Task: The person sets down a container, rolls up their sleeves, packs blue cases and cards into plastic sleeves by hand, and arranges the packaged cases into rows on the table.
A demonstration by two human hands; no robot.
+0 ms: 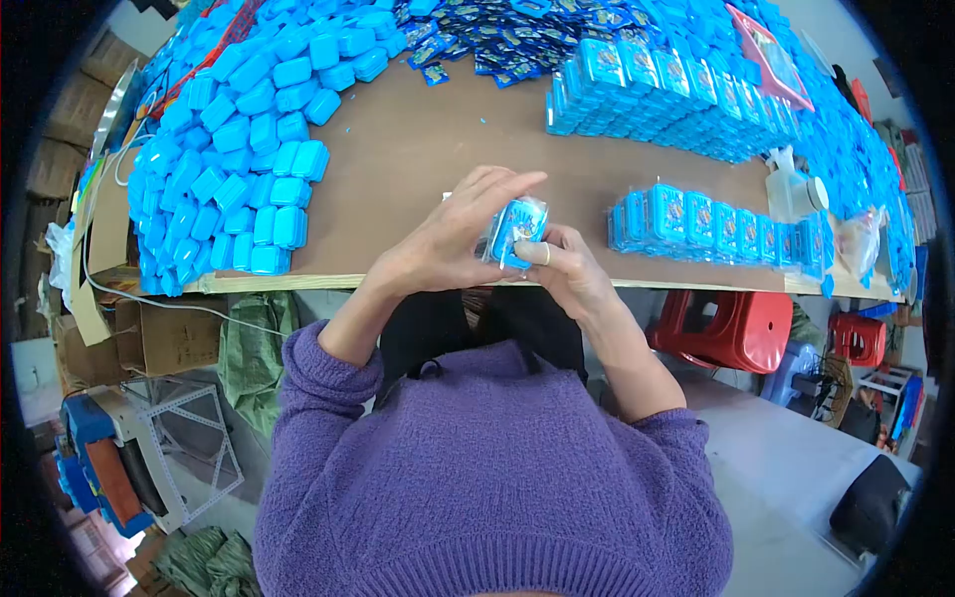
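A small blue plastic box [521, 231] with a printed picture label is held just above the table's front edge. My left hand [448, 234] cups it from the left, its fingers stretched along the far side and the thumb below. My right hand [572, 277] grips the box from the right, thumb pressed on its front face. Clear film seems to stick out around the box. To the right stands a row of labelled blue boxes [665, 217], close to my right hand.
Plain blue boxes [234, 134] are heaped on the left of the brown table [418, 149]. Printed cards [507, 40] lie scattered at the back. Stacked labelled boxes [676, 99], a pink basket [771, 55] and a clear bottle [791, 189] are right. A red stool [731, 328] stands below.
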